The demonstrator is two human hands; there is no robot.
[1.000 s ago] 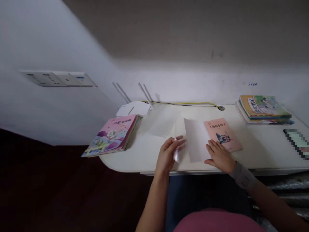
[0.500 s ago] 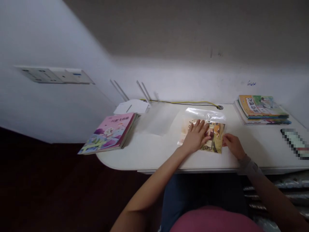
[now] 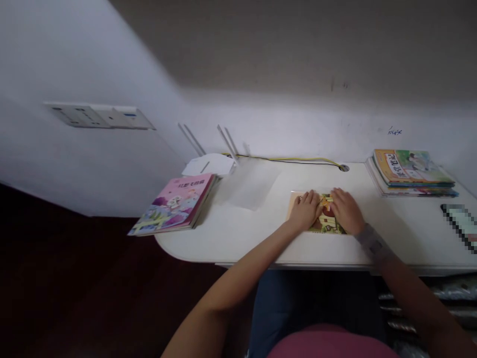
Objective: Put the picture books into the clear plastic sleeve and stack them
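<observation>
Fingers of the left hand point(image 3: 302, 216) and right hand point(image 3: 347, 213) lie stretched out on an illustrated booklet point(image 3: 328, 224) near the worktop point(image 3: 227, 236) front, so much of its cover's hidden. Phone-looking thing point(image 3: 460, 223) far right is pixelated, cut off.

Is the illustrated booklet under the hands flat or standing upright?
Flat: the booklet lies on the desk, picture side up, with left hand and right hand on top.
</observation>
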